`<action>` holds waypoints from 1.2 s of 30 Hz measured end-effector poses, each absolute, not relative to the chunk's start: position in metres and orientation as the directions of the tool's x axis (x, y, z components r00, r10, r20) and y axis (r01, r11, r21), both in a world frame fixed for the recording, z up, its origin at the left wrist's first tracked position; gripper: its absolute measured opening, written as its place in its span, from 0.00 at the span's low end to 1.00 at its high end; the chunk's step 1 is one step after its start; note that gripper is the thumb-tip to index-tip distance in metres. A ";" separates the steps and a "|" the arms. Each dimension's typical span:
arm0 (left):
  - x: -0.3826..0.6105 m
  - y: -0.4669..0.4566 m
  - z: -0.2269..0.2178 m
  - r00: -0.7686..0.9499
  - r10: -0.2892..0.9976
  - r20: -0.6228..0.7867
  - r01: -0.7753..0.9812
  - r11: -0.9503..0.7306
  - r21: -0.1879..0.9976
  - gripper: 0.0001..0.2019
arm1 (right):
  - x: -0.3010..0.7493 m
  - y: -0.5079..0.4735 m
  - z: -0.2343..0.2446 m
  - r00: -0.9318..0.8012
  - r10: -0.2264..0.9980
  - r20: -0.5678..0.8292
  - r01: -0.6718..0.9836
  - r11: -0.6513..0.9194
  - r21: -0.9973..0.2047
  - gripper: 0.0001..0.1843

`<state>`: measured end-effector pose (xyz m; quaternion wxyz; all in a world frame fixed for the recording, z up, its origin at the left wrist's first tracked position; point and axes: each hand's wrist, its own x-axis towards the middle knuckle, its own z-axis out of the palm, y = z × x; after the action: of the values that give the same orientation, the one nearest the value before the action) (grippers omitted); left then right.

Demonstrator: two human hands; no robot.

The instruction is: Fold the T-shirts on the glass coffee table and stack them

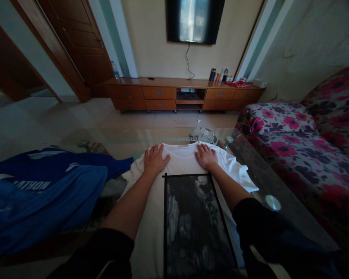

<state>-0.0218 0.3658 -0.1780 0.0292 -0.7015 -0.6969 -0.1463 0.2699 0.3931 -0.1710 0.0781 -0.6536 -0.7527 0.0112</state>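
A floral sofa [302, 139] runs along the right of a glass worktop [267, 182], where a blue sports jersey [43, 190] lies spread at the left. Just beside it, a white T-shirt [182, 159] with a black-framed dark print [192, 221] lies flat in the middle. The left hand [154, 159] and right hand [205, 156] rest open, palms down and fingers spread, on the shirt's shoulders near the collar, gripping nothing.
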 end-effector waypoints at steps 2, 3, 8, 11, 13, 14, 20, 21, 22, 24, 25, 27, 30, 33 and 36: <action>-0.023 0.367 -0.179 0.024 0.968 0.251 0.986 -0.065 0.156 0.35 | 0.270 0.394 -0.172 -0.133 0.987 0.087 0.983 0.142 -0.118 0.35; -0.024 0.368 -0.179 0.047 0.964 0.260 0.984 -0.090 0.152 0.34 | 0.270 0.394 -0.173 -0.131 0.988 0.079 0.983 0.140 -0.119 0.36; -0.028 0.370 -0.184 0.092 0.972 0.218 0.979 -0.129 0.159 0.34 | 0.271 0.398 -0.173 -0.123 0.992 0.005 0.987 0.122 -0.104 0.39; -0.029 0.371 -0.187 0.067 0.981 0.184 0.981 -0.098 0.166 0.36 | 0.273 0.401 -0.173 -0.079 0.997 -0.014 0.992 0.078 -0.095 0.42; -0.030 0.372 -0.188 0.047 0.983 0.178 0.983 -0.077 0.168 0.37 | 0.274 0.403 -0.173 -0.046 0.999 -0.015 0.995 0.044 -0.090 0.46; -0.030 0.373 -0.188 0.043 0.984 0.172 0.983 -0.072 0.170 0.38 | 0.275 0.404 -0.173 -0.037 0.999 -0.014 0.996 0.036 -0.086 0.47; -0.028 0.374 -0.181 0.077 0.966 0.246 0.978 -0.121 0.171 0.35 | 0.272 0.400 -0.167 -0.028 0.999 0.044 0.997 0.031 -0.065 0.45; -0.027 0.371 -0.177 0.080 0.951 0.300 0.978 -0.133 0.161 0.32 | 0.270 0.397 -0.164 -0.020 0.997 0.080 0.998 0.025 -0.060 0.43; -0.025 0.367 -0.172 0.086 0.932 0.352 0.979 -0.145 0.144 0.28 | 0.268 0.393 -0.161 -0.014 0.992 0.124 0.998 0.021 -0.055 0.41; -0.021 0.356 -0.162 0.119 0.899 0.421 0.981 -0.171 0.089 0.20 | 0.263 0.383 -0.154 -0.016 0.979 0.202 0.999 0.027 -0.048 0.33; -0.020 0.349 -0.157 0.146 0.892 0.429 0.980 -0.188 0.057 0.18 | 0.260 0.377 -0.150 -0.027 0.975 0.220 0.998 0.038 -0.047 0.29; -0.019 0.334 -0.147 0.200 0.885 0.420 0.975 -0.222 0.005 0.16 | 0.256 0.364 -0.141 -0.044 0.974 0.223 0.997 0.058 -0.055 0.26; -0.025 0.311 -0.131 0.172 0.880 0.442 0.979 -0.202 0.021 0.14 | 0.253 0.342 -0.128 -0.018 0.973 0.228 0.995 0.039 -0.088 0.25; -0.039 0.288 -0.117 0.008 0.881 0.473 0.990 -0.075 0.123 0.12 | 0.256 0.313 -0.117 0.024 0.970 0.244 0.990 0.012 -0.142 0.25; -0.062 0.265 -0.108 -0.240 0.865 0.440 0.955 0.128 0.269 0.14 | 0.260 0.277 -0.110 0.081 0.981 0.179 0.973 -0.039 -0.228 0.24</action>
<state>-0.0624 0.2648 -0.1083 0.0884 -0.6099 -0.7459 -0.2527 0.2605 0.2771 -0.1101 0.1459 -0.7206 -0.6777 0.0131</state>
